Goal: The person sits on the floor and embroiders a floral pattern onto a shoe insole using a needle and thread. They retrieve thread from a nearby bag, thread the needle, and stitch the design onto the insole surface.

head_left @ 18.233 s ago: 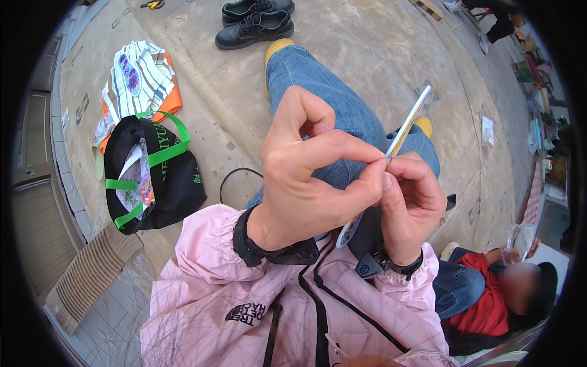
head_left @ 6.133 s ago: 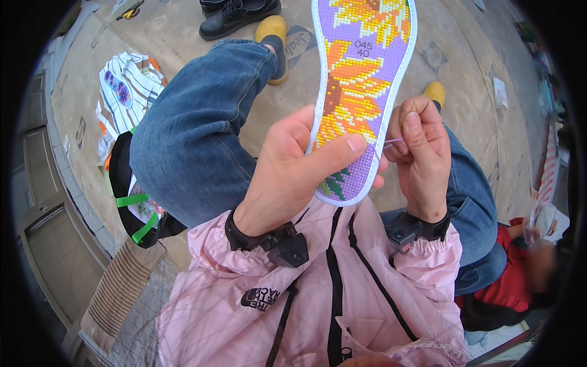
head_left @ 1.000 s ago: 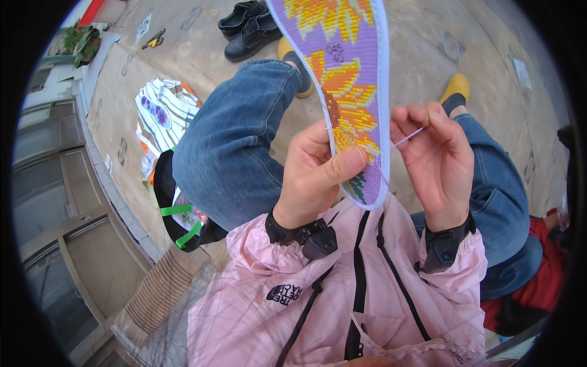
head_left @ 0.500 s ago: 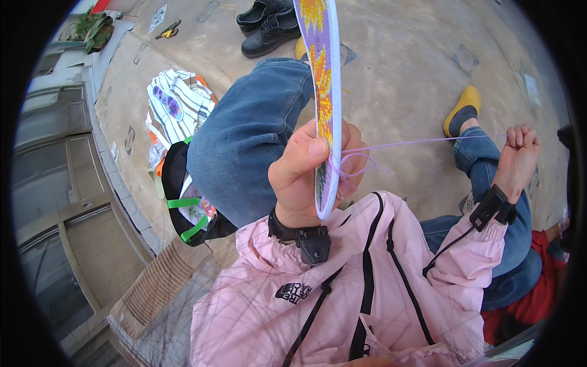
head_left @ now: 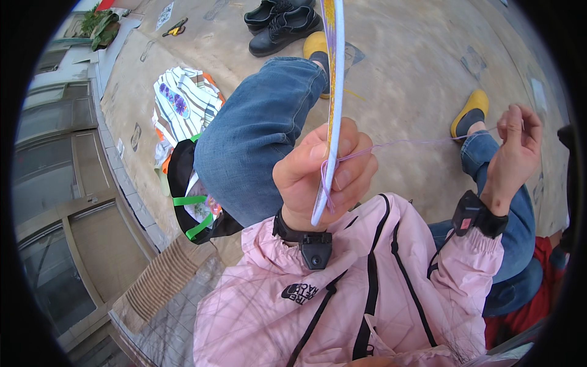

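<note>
An embroidered insole (head_left: pixel 335 92) with a white edge stands nearly edge-on, yellow and purple stitching showing along one face. My left hand (head_left: pixel 298 177) is closed around its lower part, thumb on one side and fingers on the other. A thin purple thread (head_left: pixel 422 141) runs from loops by the insole to my right hand (head_left: pixel 520 144), raised at the right with its fingers curled and pinching the thread's far end. Whether a needle is also in those fingers is too small to tell.
Left of my knee lie a striped cloth (head_left: pixel 199 101), another embroidered insole (head_left: pixel 173 100) and a black bag (head_left: pixel 180 165) with green straps. Farther off are scissors (head_left: pixel 175 27) and black shoes (head_left: pixel 284 32). My yellow-toed shoe (head_left: pixel 469 110) rests on the floor at right.
The insole has turned more edge-on, hiding most of its pattern. My right hand has rotated, its fingers less tightly folded, and the thread hangs slightly slacker.
</note>
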A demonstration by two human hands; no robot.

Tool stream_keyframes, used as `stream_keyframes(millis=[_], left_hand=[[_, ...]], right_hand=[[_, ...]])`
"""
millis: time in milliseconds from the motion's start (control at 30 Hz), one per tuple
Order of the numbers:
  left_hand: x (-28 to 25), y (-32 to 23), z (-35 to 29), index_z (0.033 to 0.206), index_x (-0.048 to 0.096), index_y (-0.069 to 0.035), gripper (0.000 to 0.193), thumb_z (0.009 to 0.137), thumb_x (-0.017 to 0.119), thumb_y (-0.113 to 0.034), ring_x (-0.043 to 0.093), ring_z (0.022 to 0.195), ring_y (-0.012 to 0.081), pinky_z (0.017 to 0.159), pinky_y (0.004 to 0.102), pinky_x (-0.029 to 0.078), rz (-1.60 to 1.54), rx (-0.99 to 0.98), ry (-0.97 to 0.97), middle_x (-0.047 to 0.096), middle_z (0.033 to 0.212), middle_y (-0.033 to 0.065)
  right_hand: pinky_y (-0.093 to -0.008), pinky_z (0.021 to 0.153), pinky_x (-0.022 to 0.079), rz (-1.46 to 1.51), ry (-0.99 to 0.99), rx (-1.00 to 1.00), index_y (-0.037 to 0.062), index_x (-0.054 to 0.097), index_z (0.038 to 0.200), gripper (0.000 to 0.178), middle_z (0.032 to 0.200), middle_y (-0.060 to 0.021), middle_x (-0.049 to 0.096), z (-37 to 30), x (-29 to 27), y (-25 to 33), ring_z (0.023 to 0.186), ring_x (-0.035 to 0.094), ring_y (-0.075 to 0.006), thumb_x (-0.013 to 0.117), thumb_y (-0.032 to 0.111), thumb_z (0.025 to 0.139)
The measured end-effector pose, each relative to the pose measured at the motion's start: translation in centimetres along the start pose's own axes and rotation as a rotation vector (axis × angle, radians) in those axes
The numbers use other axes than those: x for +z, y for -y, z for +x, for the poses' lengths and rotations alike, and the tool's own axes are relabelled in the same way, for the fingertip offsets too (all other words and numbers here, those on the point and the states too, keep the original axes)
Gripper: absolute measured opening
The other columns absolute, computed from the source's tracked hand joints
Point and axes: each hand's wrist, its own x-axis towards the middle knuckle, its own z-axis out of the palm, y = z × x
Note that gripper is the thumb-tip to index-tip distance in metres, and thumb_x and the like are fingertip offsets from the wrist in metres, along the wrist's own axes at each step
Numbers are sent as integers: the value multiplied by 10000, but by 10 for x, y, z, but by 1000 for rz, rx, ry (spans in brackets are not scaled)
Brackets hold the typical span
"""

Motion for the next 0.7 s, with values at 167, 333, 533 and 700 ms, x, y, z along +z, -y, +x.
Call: stream_keyframes(millis=[167,333,533,700], left_hand=[[7,7,-1,847,477,-19,253,878,608,-233,391,445,121,353,248,316,133,9,-130,491,696,101],[4,11,2,856,485,-13,277,866,615,-258,368,444,109,354,243,300,187,-3,-111,500,745,101],[2,4,-1,861,470,-36,257,897,589,-262,394,538,112,457,248,322,95,-61,-63,473,755,73],[-6,4,1,864,461,-50,237,918,573,-252,430,655,114,532,243,328,62,2,-15,455,749,56]], right_hand=[[-248,740,469,181,650,-66,-1,543,963,78,1125,-141,620,-60,47,69,784,581,-124,606,0,918],[-276,635,500,200,714,13,-15,555,913,124,1005,-130,658,-82,63,67,743,632,-187,625,-80,833],[-232,621,478,234,722,264,0,547,920,103,853,-61,594,-86,55,62,715,600,-114,607,-71,876],[-179,594,411,224,466,201,33,526,951,92,876,-30,596,-66,38,54,669,518,-53,599,-18,931]])
